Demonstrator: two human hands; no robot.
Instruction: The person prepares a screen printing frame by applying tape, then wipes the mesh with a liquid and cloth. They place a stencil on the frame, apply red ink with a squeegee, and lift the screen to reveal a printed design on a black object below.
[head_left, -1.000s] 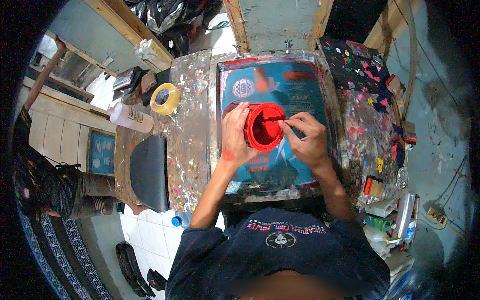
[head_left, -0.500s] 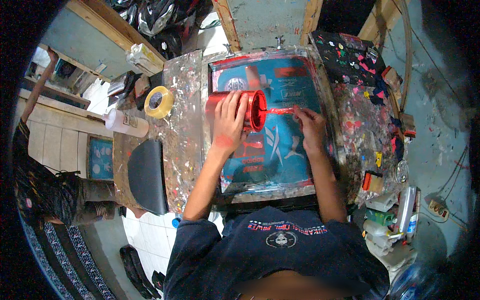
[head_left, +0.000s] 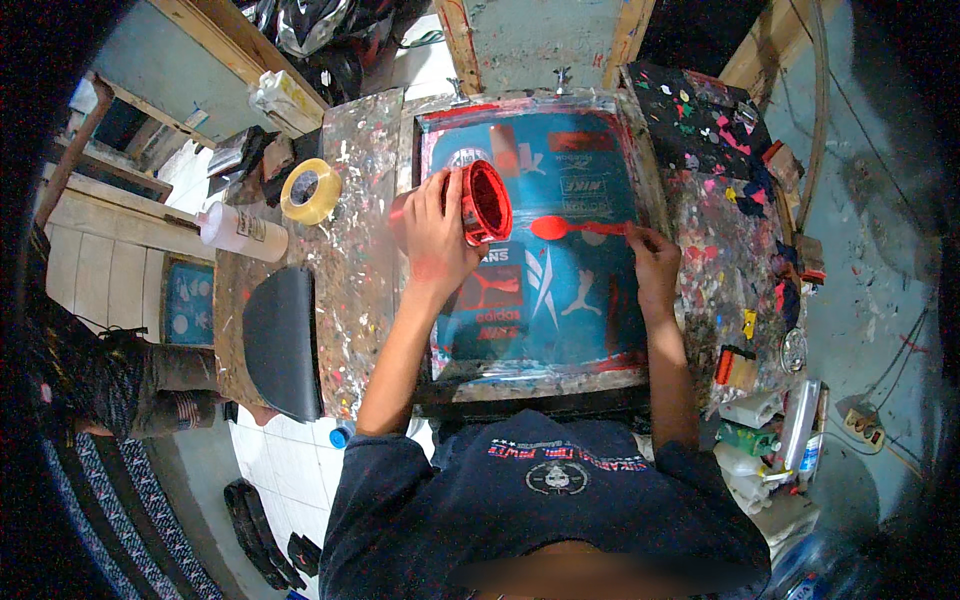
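Note:
My left hand [head_left: 437, 232] is wrapped round a red paint can [head_left: 487, 203], which is tipped on its side with its mouth toward the right. Red ink coats its inside and rim. In my right hand [head_left: 655, 262] the fingers pinch the handle end of a spoon [head_left: 548, 228] covered in red ink. The spoon's bowl points left at the can, a short gap away from its mouth. Beneath both lies a blue-green printing screen [head_left: 520, 345] with several pale and red stencil designs, set in a stained frame.
Left on the paint-spattered table stand a roll of yellowish tape [head_left: 311, 191], a plastic bottle [head_left: 243, 232] and a dark curved board [head_left: 282, 343]. Right sits a small red-edged block [head_left: 737, 367]. Another person's clothed body [head_left: 120, 375] is at the far left.
The spoon has come out of the can's mouth and moved right with my right hand. My left hand has shifted the can slightly left and turned its opening more into view.

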